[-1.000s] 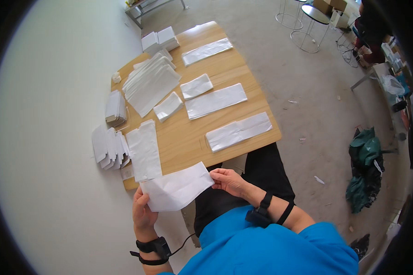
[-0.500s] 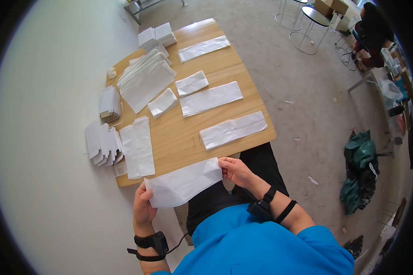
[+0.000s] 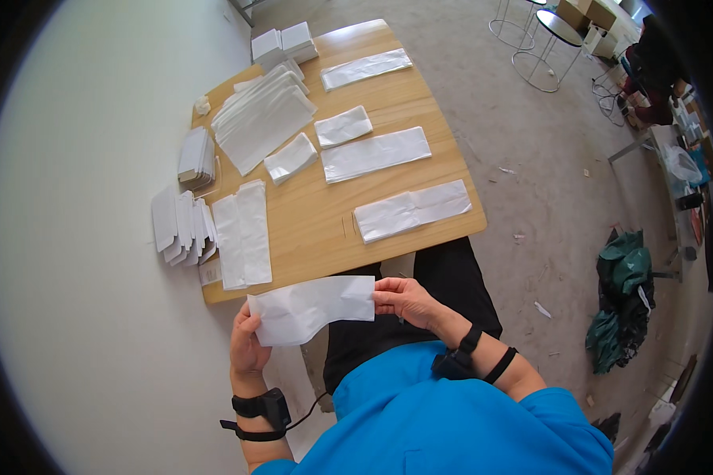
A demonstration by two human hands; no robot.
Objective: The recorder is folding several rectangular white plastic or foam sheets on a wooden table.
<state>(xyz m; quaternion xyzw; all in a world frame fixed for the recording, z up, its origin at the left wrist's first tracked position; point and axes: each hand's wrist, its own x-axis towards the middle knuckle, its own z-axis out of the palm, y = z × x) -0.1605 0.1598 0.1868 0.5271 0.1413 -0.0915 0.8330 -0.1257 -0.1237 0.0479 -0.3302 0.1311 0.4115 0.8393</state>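
Left hand (image 3: 249, 345) and right hand (image 3: 409, 302) pinch the white sheet (image 3: 315, 309) at its ends, suitably; perhaps paper, light and soft.

Looks like a plain workroom or small workshop. Set against a white wall (image 3: 111, 198): a wooden surface (image 3: 317, 222) spread with several separate stacks of flat white sheets (image 3: 265, 127), with groups of white cartons (image 3: 166, 218) along its wall side. At far right, a second, metal-legged surface (image 3: 662, 141), crowded with mixed goods and a clear plastic bag (image 3: 681, 164). Underfoot, a grey, concrete-like floor (image 3: 523, 277), strewn with small pale scraps (image 3: 542, 309) and bearing a heap of green and black plastic sheeting (image 3: 624, 261). Farther off, round-topped wire-frame stands (image 3: 560, 28), cardboard boxes (image 3: 600, 14) and, near the second surface, another person (image 3: 653, 67) in dark clothing.
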